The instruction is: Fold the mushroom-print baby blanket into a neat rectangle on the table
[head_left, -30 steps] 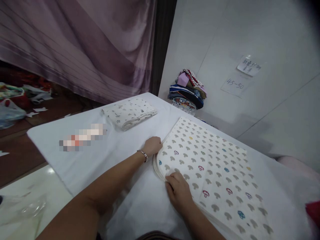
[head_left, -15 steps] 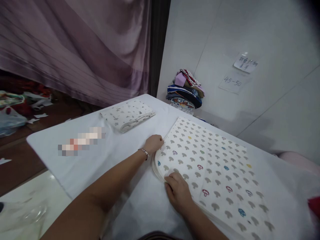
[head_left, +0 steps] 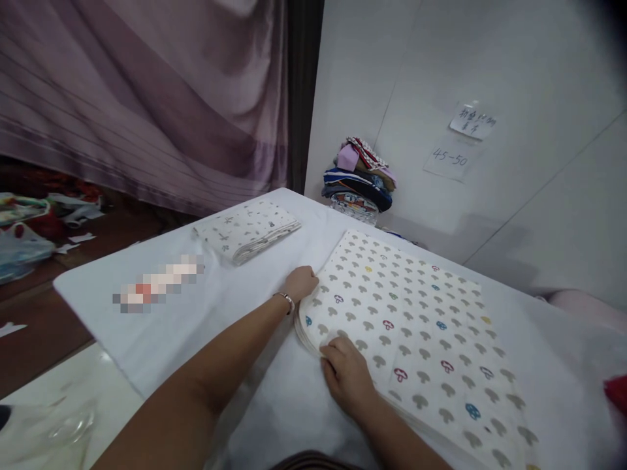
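A white cloth with grey and coloured mushroom prints point(head_left: 416, 326) lies folded in layers on the white-covered table point(head_left: 255, 365). My left hand point(head_left: 301, 284), with a bracelet at the wrist, has its fingers closed on the cloth's left edge. Nearer to me, my right hand point(head_left: 347, 375) pinches the rounded near-left corner, thumb underneath at the side and fingers on top. Farther back on the left sits a smaller folded cloth with small grey prints point(head_left: 249, 228), touched by neither hand.
A pixelated item point(head_left: 159, 284) lies on the table's left part. Behind the table, folded clothes point(head_left: 360, 176) are stacked by the wall, which bears paper notes point(head_left: 448, 160). A purple curtain point(head_left: 196, 98) hangs at the back left. Plastic bags point(head_left: 24, 251) lie on the floor.
The view has shifted slightly. Both hands keep their places on the mushroom-print cloth, with no clear movement of the cloth.
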Motion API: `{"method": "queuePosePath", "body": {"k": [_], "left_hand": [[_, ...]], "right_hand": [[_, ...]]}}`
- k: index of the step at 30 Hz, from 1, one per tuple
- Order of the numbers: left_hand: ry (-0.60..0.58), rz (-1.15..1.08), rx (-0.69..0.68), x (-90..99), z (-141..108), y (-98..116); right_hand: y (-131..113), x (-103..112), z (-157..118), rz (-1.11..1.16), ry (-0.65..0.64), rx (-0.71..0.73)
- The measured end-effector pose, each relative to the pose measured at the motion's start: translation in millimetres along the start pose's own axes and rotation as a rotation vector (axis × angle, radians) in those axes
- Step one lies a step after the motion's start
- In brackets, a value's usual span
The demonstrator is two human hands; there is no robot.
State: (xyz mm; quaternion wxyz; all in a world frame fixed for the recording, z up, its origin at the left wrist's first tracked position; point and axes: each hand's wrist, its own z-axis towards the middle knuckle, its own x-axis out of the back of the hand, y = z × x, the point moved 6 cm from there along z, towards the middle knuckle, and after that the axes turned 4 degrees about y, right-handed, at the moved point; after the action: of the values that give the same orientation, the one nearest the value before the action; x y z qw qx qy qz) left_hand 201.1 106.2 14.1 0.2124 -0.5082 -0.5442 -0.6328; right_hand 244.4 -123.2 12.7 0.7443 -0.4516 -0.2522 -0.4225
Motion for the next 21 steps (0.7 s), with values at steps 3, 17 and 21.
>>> {"method": "queuePosePath", "body": {"k": [3, 17, 21], "left_hand": [[-0.014, -0.012, -0.008, -0.8, 1.0, -2.2], [-0.033, 0.119, 0.025, 5.7, 4.0, 21.1], [0.006, 0.104, 0.006, 6.0, 2.8, 22.5]], "right_hand": [[-0.6, 0.3, 0.3, 0.005, -0.008, -0.01], [-5.1, 3.6, 3.5, 0.019, 0.045, -0.006], [-6.5, 4.7, 4.6, 0.008, 0.04, -0.006]]}}
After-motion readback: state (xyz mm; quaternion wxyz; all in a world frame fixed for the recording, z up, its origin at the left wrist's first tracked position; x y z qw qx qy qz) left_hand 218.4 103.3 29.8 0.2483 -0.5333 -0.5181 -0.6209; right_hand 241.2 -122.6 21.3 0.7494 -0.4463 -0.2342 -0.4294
